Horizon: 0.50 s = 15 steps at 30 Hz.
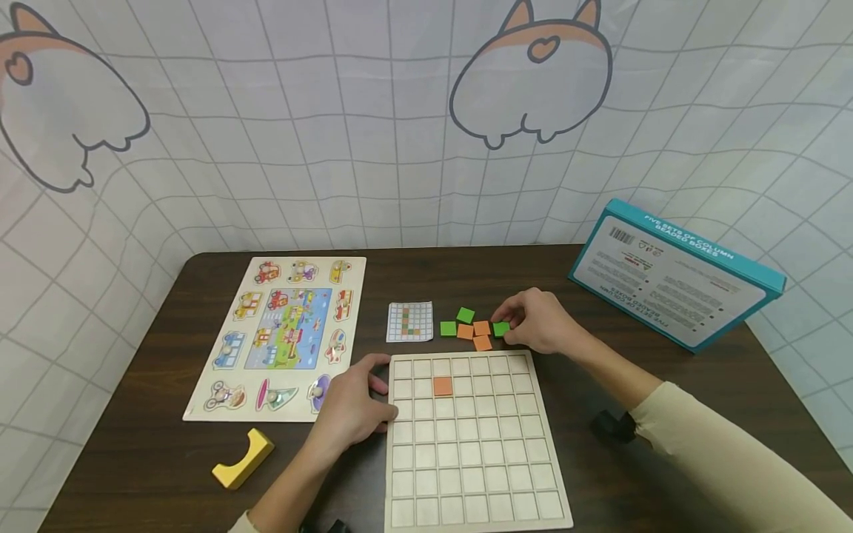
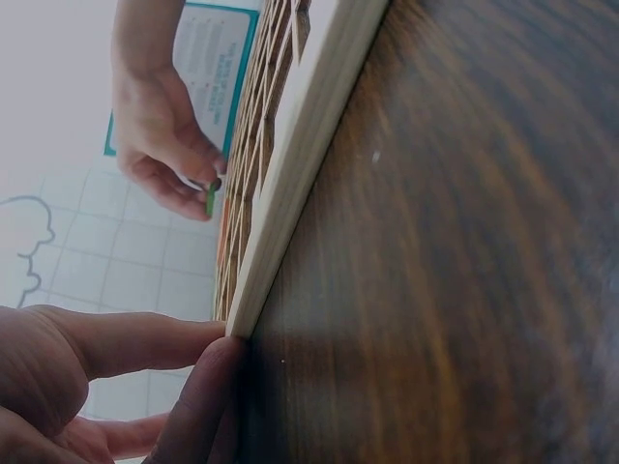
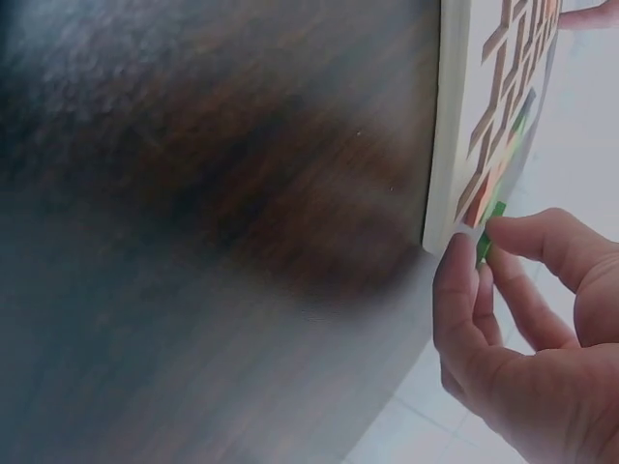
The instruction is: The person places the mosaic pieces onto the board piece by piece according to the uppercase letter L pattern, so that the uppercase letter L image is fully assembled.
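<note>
A pale wooden grid board (image 1: pixel 476 444) lies at the front of the dark table, one orange square tile (image 1: pixel 443 386) set in a cell of its second row. At its upper left edge my left hand (image 1: pixel 353 403) holds the rim between thumb and fingers, also seen in the left wrist view. Beyond the board's top right corner, my right hand (image 1: pixel 541 322) pinches a green square tile (image 3: pixel 486 237) between thumb and fingertips. Beside that hand lie two loose green tiles (image 1: pixel 448 329) and three orange tiles (image 1: pixel 482 343). A small pattern card (image 1: pixel 409 323) lies left of them.
A picture puzzle board (image 1: pixel 306 266) with knobbed vehicle pieces covers the table's left side. In front of it lies a yellow arch block (image 1: pixel 243 460). A teal and white box (image 1: pixel 673 274) stands at the back right. A patterned curtain (image 1: pixel 333 148) hangs behind the table.
</note>
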Motion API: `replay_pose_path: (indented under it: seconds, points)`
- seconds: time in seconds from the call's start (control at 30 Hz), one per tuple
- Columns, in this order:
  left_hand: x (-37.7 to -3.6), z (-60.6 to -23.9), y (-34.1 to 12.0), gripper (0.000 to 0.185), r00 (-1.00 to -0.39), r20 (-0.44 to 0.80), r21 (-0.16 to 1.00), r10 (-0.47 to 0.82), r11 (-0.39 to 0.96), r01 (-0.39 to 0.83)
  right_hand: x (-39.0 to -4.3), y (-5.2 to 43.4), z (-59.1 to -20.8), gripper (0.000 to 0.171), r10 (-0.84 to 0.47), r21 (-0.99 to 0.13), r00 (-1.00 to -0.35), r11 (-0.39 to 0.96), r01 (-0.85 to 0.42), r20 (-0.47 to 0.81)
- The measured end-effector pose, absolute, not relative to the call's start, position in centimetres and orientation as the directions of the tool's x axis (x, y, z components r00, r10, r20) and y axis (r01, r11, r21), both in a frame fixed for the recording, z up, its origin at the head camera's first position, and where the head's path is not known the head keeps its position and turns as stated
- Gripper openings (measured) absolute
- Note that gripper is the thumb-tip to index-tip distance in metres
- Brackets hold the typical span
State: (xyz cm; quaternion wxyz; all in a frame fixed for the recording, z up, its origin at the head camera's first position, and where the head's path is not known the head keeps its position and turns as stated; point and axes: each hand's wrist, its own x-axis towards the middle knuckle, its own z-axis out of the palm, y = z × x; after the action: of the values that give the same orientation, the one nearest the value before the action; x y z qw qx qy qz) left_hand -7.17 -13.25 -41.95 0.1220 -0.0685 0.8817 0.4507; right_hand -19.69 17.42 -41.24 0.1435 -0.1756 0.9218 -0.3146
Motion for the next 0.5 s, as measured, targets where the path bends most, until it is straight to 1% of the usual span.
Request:
replay_pose_path:
  seconds: [0.27,0.5]
  points:
    - [-7.1,-42.0,-13.3,0.073,-0.963,-0.268,0.782,-0.003,0.582,-0.220,-19.3,17.4,-41.1,0.025,-0.417,-0.657,-0.898,0.717,-0.231,-0.141]
    - [-7.1,-42.1,-13.4,0.073,-0.965,-0.263,0.777,-0.002,0.592,-0.213,-18.5,17.0,-40.6,0.026,-0.403,-0.690,-0.903,0.697,-0.196,-0.151]
